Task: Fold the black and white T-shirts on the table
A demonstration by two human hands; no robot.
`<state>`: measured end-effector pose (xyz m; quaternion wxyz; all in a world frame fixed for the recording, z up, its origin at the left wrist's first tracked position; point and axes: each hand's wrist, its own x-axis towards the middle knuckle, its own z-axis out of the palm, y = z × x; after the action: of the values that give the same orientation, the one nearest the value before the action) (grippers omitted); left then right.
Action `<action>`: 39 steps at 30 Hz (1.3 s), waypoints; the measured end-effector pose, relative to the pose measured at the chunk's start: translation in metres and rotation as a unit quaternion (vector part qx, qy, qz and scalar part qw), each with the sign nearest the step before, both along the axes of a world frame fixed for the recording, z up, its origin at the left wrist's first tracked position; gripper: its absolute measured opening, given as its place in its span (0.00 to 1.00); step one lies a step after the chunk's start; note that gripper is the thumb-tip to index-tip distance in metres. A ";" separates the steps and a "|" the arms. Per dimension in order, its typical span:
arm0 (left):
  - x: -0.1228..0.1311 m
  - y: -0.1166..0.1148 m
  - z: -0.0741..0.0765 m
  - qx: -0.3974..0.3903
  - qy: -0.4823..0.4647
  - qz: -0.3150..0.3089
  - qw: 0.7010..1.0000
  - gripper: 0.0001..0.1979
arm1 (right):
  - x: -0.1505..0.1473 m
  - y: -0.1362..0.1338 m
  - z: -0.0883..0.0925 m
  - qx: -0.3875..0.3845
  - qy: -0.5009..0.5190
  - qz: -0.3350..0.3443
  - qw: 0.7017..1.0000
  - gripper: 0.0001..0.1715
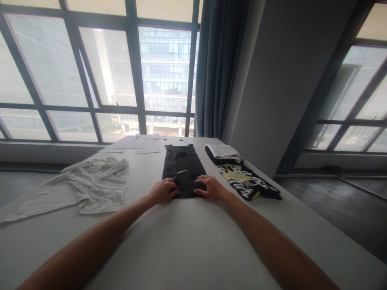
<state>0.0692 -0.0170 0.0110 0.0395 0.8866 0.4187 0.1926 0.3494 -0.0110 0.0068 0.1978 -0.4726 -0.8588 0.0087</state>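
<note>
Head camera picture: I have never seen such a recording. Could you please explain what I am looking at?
There is no machine here: a person works with two bare hands. The camera is worn on the head, looking forward and down, so the arms reach away from you. On the white table, the left hand and right hand rest on the near part of a folded dark garment; whether they grip it is unclear. To the left lie a crumpled white cloth and, farther off, papers. To the right are a folded white cloth and a black, white and yellow garment.
</note>
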 end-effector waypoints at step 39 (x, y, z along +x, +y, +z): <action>-0.035 -0.002 -0.014 0.008 -0.039 -0.157 0.987 0.27 | 0.014 -0.002 -0.004 -0.032 0.065 0.003 0.997 0.16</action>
<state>0.0344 -0.0188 -0.0030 0.0782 0.9333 0.2714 0.2217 0.3639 -0.0126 0.0029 0.2380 -0.4742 -0.8450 0.0671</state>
